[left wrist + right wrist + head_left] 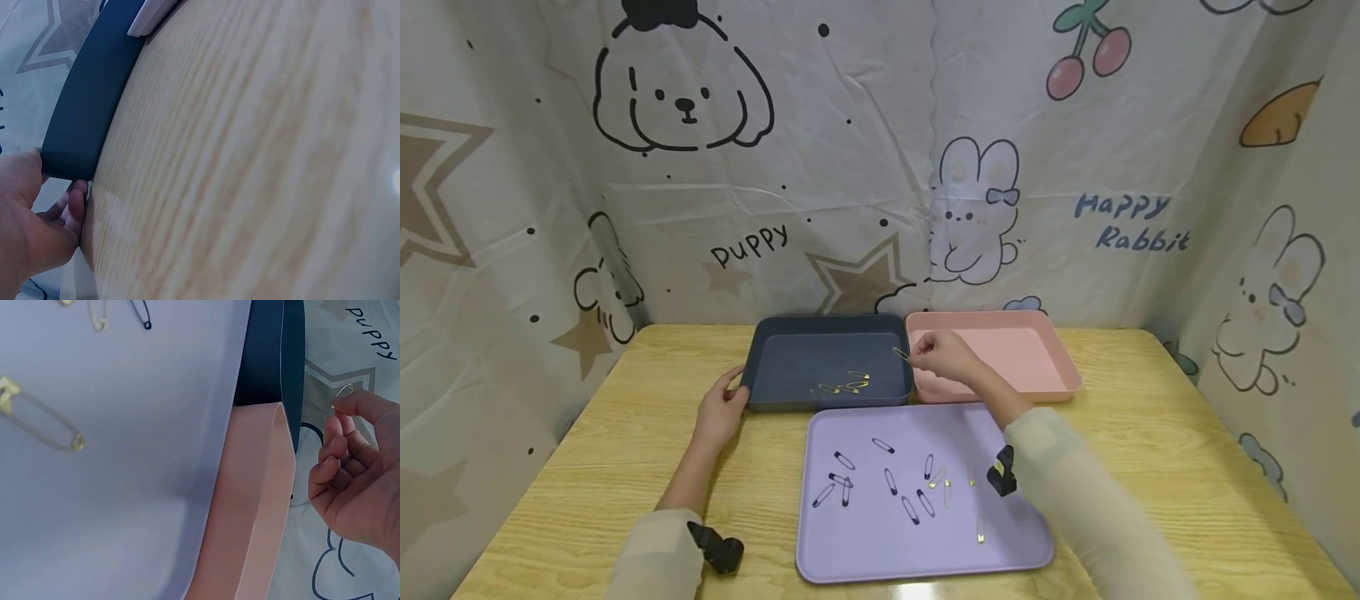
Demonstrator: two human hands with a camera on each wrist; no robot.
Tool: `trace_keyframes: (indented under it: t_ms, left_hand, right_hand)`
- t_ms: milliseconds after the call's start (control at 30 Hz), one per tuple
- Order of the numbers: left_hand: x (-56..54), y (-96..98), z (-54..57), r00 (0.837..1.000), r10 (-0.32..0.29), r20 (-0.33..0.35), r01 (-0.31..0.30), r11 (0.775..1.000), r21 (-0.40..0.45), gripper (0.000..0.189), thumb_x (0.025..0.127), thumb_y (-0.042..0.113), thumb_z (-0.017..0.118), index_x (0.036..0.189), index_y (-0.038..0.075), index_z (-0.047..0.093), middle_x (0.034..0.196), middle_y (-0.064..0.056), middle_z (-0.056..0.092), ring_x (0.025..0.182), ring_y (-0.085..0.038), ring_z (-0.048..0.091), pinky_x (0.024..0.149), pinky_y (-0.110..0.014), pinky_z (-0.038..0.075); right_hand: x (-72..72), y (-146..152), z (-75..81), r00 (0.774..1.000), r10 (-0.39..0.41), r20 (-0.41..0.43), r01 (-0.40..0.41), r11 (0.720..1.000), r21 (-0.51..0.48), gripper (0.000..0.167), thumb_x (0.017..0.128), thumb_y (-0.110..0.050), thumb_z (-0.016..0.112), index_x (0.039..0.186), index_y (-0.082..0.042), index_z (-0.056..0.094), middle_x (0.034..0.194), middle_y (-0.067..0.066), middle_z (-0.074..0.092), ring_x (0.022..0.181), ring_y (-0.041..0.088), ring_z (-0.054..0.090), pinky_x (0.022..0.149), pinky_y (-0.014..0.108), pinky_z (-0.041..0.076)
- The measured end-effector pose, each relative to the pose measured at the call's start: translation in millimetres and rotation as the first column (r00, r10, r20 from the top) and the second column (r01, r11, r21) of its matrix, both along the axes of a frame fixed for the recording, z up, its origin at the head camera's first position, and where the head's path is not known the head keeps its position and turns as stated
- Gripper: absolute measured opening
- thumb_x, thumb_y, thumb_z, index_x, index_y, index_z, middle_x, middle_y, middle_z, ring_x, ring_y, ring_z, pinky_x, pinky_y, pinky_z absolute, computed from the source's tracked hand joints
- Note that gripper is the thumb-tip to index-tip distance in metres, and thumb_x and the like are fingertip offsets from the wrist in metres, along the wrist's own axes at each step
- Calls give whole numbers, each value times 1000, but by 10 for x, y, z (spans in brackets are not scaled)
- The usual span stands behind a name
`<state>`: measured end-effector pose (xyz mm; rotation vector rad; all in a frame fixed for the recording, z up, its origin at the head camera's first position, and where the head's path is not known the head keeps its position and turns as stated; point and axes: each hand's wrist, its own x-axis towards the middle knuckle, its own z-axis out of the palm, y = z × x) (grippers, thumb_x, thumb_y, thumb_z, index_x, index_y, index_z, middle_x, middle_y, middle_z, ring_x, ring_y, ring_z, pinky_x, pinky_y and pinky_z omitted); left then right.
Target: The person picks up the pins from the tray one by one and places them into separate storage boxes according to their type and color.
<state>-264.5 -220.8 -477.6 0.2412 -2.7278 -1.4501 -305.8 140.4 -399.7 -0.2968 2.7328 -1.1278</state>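
My right hand (946, 357) pinches a gold safety pin (900, 354) between thumb and index finger, above the right side of the dark blue tray (790, 405). In the right wrist view, this pin (340, 394) stands out from the fingertips, with the other fingers curled in. My left hand (720, 410) holds the dark blue tray at its left front corner; the left wrist view shows its fingers (76, 203) bent at the tray's corner. Several gold safety pins (853, 386) lie inside this tray. On the lilac tray (865, 550) are several black safety pins (891, 481) and several gold ones (981, 530).
A pink tray (1000, 398) stands to the right of the dark blue one, under my right forearm. Both sit behind the lilac tray on a wood-grain table (587, 467). A printed curtain (850, 167) hangs around the back and sides. Each wrist carries a black camera mount (718, 550).
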Motion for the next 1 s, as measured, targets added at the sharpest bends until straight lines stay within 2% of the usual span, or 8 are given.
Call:
trace_keyframes:
  t_ms: [300,433,567,633,800,1000]
  left_hand:
    - [13,15,28,1000,6,-10,-6,1000,-7,47,97,22,41,143,15,38,102,-13,57,82,-15,50,69,-25,40]
    - [21,16,48,1000,1,-4,-1,1000,-8,47,97,21,40,144,15,37,101,-12,57,81,-14,50,69,-25,39]
    - [29,18,54,1000,-2,-1,2,1000,-5,47,98,21,40,144,14,37,101,-12,57,79,-13,50,68,-24,40]
    - [32,19,56,1000,1,-2,-1,1000,-3,47,98,21,41,144,14,37,100,-12,58,78,-12,51,68,-24,41]
    - [39,16,64,1000,5,-5,-5,1000,2,47,97,21,41,143,14,38,100,-13,58,77,-10,50,69,-24,41]
    - [13,2,26,1000,2,-11,-2,1000,5,47,96,20,41,143,14,39,94,-9,56,77,-12,50,68,-25,40]
  right_hand:
    - [-160,-127,-63,1000,-27,-3,26,997,-73,13,82,-12,60,70,-7,59,62,-5,50,55,9,44,54,22,39]
    - [-196,-169,-91,999,-43,-1,42,996,-84,13,82,-11,59,72,-3,63,60,-6,51,53,8,43,53,21,38]
    - [-215,-218,-128,997,-58,-40,55,996,-76,12,81,-10,60,74,-2,66,61,-6,51,54,7,44,52,20,37]
    - [-221,-242,-152,994,-62,-86,56,996,-68,10,79,-9,60,74,-2,66,62,-5,52,56,8,44,55,20,37]
    - [-238,-295,-205,979,-51,-197,53,999,4,8,79,-9,62,75,-4,67,70,1,62,64,11,51,63,23,42]
    - [-237,-321,-220,976,-33,-216,61,990,126,9,83,-17,62,82,-10,66,79,1,64,71,14,55,67,28,44]
